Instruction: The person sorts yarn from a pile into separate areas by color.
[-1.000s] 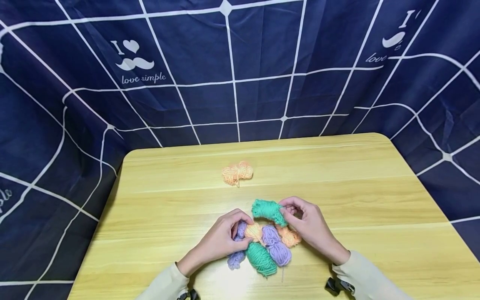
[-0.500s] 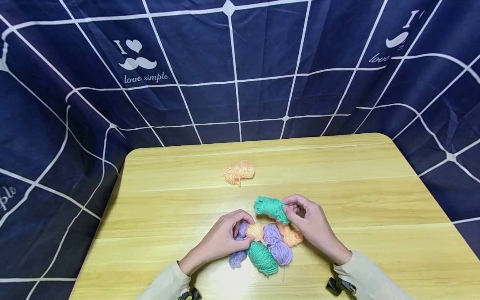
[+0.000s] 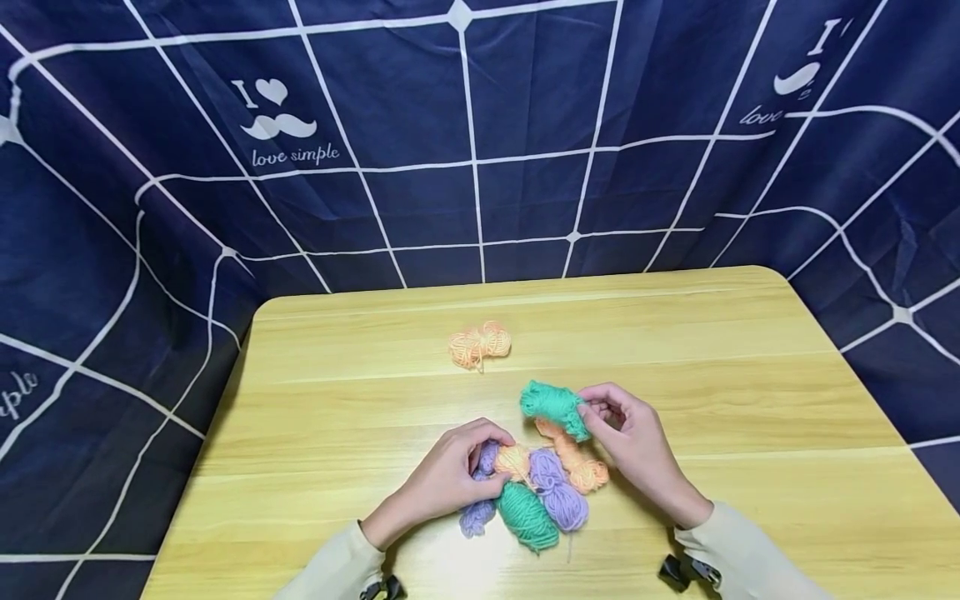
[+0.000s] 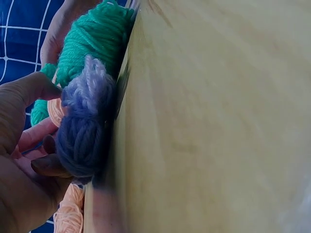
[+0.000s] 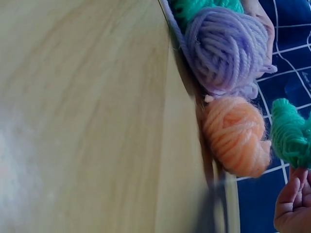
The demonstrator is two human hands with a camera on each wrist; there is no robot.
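My right hand (image 3: 633,429) pinches the end of a green yarn skein (image 3: 553,404), raised over the back of a small pile of yarn. In the right wrist view this green skein (image 5: 290,133) hangs apart from the orange skein (image 5: 235,136). With thumb and fingers, my left hand (image 3: 457,467) pinches a pale peach skein (image 3: 513,461) at the pile's left. Beneath that hand lies a purple skein (image 3: 477,517), partly hidden. Another green skein (image 3: 528,517) and a second purple skein (image 3: 558,492) sit in front, with an orange skein (image 3: 587,473) to their right.
A lone peach skein (image 3: 480,345) lies farther back on the wooden table (image 3: 337,375). Dark blue cloth (image 3: 405,208) with white grid lines hangs behind the table and along both sides. Black straps (image 3: 690,573) sit at the wrists.
My right hand has lifted the green skein slightly back and to the right, uncovering more of the orange skein. My left hand keeps its grip in nearly the same place.
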